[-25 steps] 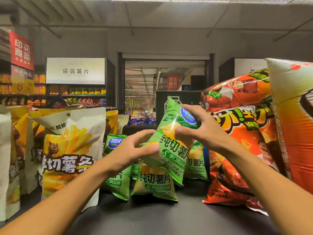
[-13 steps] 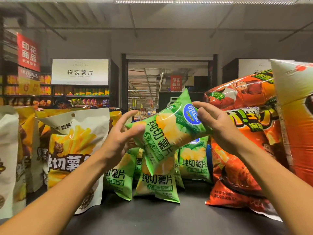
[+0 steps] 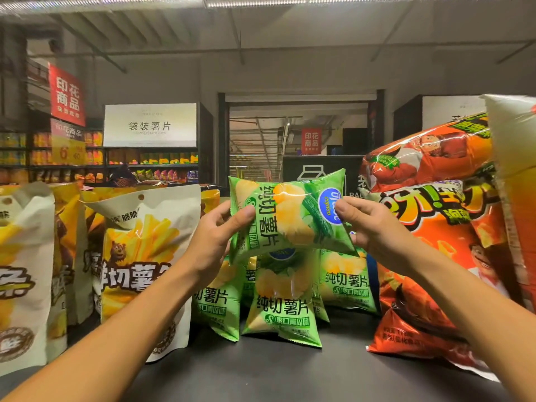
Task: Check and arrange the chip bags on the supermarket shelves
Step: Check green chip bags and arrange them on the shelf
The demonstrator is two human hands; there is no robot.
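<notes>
A small green chip bag point(image 3: 290, 216) hangs in the air above the dark shelf top, turned sideways with its blue logo to the right. My left hand point(image 3: 214, 242) grips its left end, thumb on the front. My right hand point(image 3: 368, 224) pinches its right end by the logo. Below and behind it stand several more green chip bags point(image 3: 282, 306) in a loose cluster on the shelf point(image 3: 261, 372).
White and yellow fry-stick bags point(image 3: 139, 265) stand at the left. Large orange-red puffed bags point(image 3: 435, 227) are stacked at the right, with a pale bag point(image 3: 513, 175) at the far right edge. Behind lies an aisle with more shelves and signs.
The held green bag has turned from tilted upright to lying sideways and risen a little. My left hand moved from its lower face to its left end.
</notes>
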